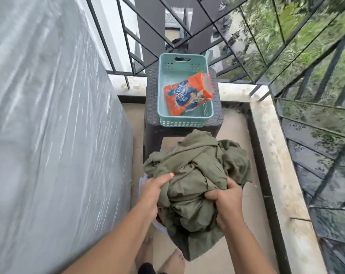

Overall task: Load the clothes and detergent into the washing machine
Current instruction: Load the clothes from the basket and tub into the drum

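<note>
Head camera looks steeply down, close over a somewhat blurred balcony floor (235, 135).

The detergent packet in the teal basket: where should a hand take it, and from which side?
Grip the raised upper end of the detergent packet, which leans on the right wall of the teal basket and stands near its rim. Come from above: the walls block side access. Both hands are full of the olive clothes.

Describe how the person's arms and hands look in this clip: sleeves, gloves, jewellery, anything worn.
Both forearms are bare up to the bottom edge of the picture; no sleeves show. The left hand and right hand wear no gloves. No watch, bracelet or ring is visible. One short, unpainted fingernail shows on the left hand.
</note>
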`<state>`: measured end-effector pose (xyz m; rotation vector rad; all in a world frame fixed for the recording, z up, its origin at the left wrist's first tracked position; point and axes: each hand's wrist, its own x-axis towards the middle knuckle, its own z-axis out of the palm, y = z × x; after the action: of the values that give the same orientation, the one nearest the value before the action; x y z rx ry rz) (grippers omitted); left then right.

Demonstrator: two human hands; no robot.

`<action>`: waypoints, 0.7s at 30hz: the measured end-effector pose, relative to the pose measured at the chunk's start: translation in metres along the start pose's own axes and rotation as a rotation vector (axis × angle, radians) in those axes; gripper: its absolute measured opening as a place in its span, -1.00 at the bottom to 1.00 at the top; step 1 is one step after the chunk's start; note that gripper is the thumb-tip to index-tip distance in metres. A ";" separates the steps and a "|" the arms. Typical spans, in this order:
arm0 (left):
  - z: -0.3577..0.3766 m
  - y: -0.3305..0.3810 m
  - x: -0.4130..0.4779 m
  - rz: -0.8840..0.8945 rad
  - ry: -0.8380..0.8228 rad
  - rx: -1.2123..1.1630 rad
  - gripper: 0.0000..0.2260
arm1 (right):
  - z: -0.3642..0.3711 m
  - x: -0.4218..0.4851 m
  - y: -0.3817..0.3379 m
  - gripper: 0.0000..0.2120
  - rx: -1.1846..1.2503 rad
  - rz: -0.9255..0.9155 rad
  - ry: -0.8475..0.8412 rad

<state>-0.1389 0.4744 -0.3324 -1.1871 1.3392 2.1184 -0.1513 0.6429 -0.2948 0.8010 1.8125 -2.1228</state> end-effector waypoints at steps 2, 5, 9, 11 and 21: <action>0.004 0.008 -0.018 0.026 -0.009 -0.006 -0.85 | 0.000 -0.017 -0.018 -0.47 0.015 -0.016 -0.005; 0.010 0.022 -0.048 0.073 0.016 0.005 -0.79 | -0.001 -0.042 -0.045 -0.47 0.042 -0.035 -0.008; 0.020 0.052 -0.098 0.110 0.014 0.032 -0.78 | 0.000 -0.081 -0.089 -0.44 0.051 -0.080 -0.036; 0.024 0.069 -0.126 0.132 0.023 0.050 -0.76 | 0.000 -0.102 -0.111 -0.44 0.054 -0.110 -0.063; 0.027 0.162 -0.305 0.319 -0.121 0.016 -0.91 | 0.012 -0.227 -0.235 -0.52 0.133 -0.299 -0.232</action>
<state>-0.0844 0.4575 0.0092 -0.8683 1.5719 2.3464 -0.0882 0.6409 0.0257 0.3043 1.7735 -2.4231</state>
